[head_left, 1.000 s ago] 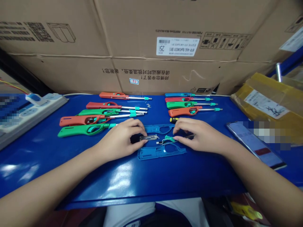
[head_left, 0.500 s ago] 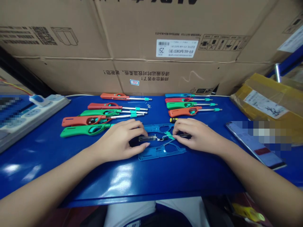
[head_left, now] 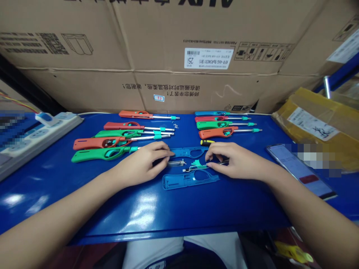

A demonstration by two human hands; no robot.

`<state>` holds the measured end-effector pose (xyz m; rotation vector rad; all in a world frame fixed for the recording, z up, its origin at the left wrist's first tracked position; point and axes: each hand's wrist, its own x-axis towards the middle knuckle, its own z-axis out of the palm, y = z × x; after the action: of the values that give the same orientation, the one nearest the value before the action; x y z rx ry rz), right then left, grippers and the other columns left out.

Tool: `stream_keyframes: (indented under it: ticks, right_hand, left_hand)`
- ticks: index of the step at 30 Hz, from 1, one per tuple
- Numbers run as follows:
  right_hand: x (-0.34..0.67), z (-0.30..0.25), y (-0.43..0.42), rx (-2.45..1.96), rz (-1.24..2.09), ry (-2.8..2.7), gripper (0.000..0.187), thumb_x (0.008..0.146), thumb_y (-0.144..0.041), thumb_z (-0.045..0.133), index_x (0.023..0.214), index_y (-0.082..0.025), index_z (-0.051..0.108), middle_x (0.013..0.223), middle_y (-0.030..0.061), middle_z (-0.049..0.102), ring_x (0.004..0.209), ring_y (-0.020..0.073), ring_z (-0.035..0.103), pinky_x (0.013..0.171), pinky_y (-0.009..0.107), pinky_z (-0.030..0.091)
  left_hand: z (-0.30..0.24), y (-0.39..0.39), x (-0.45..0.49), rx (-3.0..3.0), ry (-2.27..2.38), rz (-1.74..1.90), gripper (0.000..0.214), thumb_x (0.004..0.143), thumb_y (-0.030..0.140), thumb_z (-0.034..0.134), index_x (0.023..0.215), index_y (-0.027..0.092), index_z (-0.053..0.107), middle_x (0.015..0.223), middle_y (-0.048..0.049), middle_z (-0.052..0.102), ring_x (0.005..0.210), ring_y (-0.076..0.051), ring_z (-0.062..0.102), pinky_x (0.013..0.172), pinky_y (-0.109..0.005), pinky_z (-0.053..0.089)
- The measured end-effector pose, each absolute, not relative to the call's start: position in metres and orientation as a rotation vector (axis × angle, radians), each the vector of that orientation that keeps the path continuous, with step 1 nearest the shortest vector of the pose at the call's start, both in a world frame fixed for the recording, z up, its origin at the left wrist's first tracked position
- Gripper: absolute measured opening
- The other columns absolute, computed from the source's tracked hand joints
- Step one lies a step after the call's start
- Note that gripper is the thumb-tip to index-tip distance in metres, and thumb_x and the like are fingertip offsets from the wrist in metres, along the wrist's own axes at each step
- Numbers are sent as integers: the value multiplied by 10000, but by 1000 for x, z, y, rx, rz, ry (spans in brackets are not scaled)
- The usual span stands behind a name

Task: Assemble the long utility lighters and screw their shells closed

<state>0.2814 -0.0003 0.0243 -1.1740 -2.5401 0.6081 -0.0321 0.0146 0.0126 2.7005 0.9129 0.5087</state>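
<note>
Between my left hand's [head_left: 150, 158] thumb and fingers is a clear fuel tank [head_left: 176, 163], its right end sticking out. My right hand [head_left: 231, 160] is closed on a thin metal rod [head_left: 224, 163] just right of a teal trigger piece [head_left: 198, 163]. A white wire with a small white connector [head_left: 186, 170] lies near the trigger piece. One blue lighter shell half [head_left: 182, 151] lies behind these parts, partly beside my left fingers. The other blue shell half [head_left: 175, 181] lies in front, hollow side up.
Several long-nosed lighters [head_left: 97, 143] lie at the left, and several more lighters [head_left: 215, 124] at the back right. A yellow-black screwdriver [head_left: 206, 142] is behind my right hand. A phone [head_left: 301, 172], a taped parcel [head_left: 314, 123] and a power strip [head_left: 42, 138] flank the table.
The fuel tank and the trigger piece are now farther apart, with the wire shifted toward the front shell half. My left fingers have closed in around the tank.
</note>
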Motion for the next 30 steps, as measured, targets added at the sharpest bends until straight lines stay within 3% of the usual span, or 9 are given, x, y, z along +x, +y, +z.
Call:
stream_keyframes:
  ticks: [6,11,15,20,24,30]
  right_hand:
    - [278,23,0,-1168,610,-2602,94,924,-304,644,931,-216,677,850,4,672,741,138,564,643,268,385]
    - [273,16,1,-1226,457,-2604,32,910,-214,597,902,-224,626,827,-15,652,732,135,561,635,265,354]
    - [277,21,0,-1277,414,-2587,46,906,-268,617,930,-230,610,854,-11,645,738,140,559,631,263,360]
    - [298,34,1,-1318,484,-2620,201,824,-284,698,1007,-237,630,983,15,675,774,156,572,665,270,413]
    - [306,35,4,-1371,578,-2659,71,858,-283,643,890,-219,640,881,17,670,692,146,549,607,268,397]
    - [296,40,0,-1239,599,-2568,49,874,-255,622,881,-208,609,753,-14,603,604,113,479,572,247,367]
  left_hand:
    - [15,8,-27,2741,868,592,330,1018,312,490,1287,193,640,1230,-108,634,1132,-233,604,994,-404,520]
    - [21,1,-24,2782,770,529,274,940,413,630,1108,205,687,1069,-66,675,966,-216,620,853,-349,521]
    - [22,-1,-24,2818,699,439,349,858,448,715,1119,216,696,1035,-44,705,939,-220,645,885,-358,520]
    - [20,0,-25,2807,686,422,257,891,373,668,1091,221,722,1008,-35,716,906,-201,665,878,-341,534]
    - [19,1,-26,2816,692,435,278,901,377,661,1116,215,731,1008,-45,715,916,-203,674,875,-334,543]
    - [18,3,-26,2822,678,447,271,911,382,665,1114,215,731,1012,-49,712,930,-205,676,881,-325,540]
